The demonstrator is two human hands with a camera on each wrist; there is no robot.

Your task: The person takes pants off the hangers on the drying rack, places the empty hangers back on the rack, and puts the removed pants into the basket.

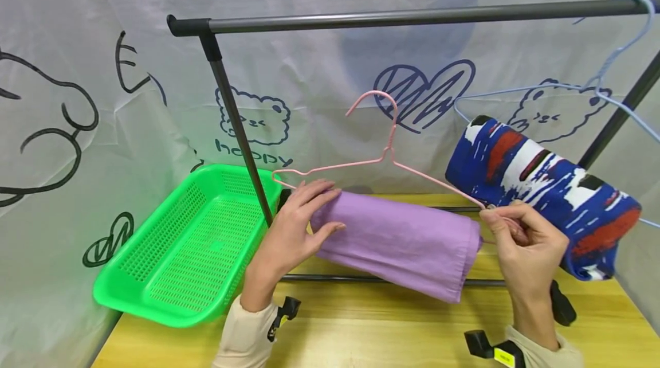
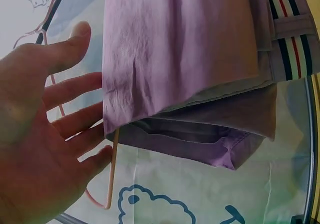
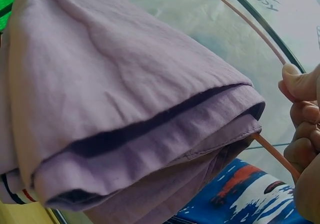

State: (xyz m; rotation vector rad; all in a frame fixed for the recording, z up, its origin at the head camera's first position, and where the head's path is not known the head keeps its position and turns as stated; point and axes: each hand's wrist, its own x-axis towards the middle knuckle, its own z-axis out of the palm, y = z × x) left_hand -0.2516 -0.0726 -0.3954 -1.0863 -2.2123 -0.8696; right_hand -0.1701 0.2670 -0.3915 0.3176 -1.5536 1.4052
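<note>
A folded purple garment (image 1: 397, 236) hangs over the lower bar of a pink wire hanger (image 1: 356, 163), its striped trim (image 2: 295, 43) showing in the left wrist view. My right hand (image 1: 531, 247) grips the hanger's right corner, thumb and curled fingers around the wire. At the garment's left end my left hand (image 1: 296, 224) has its fingers spread, with fingertips at the cloth's edge and the thumb apart from it. The hanger's hook points up, below the rack's dark rail (image 1: 412, 17) and not hooked on it.
A blue hanger (image 1: 600, 78) on the rail at right carries a blue, red and white patterned cloth (image 1: 541, 190) beside my right hand. A green plastic basket (image 1: 110, 288) stands left on the wooden table (image 1: 371, 333). The rack's left post (image 1: 234, 121) rises between basket and hanger.
</note>
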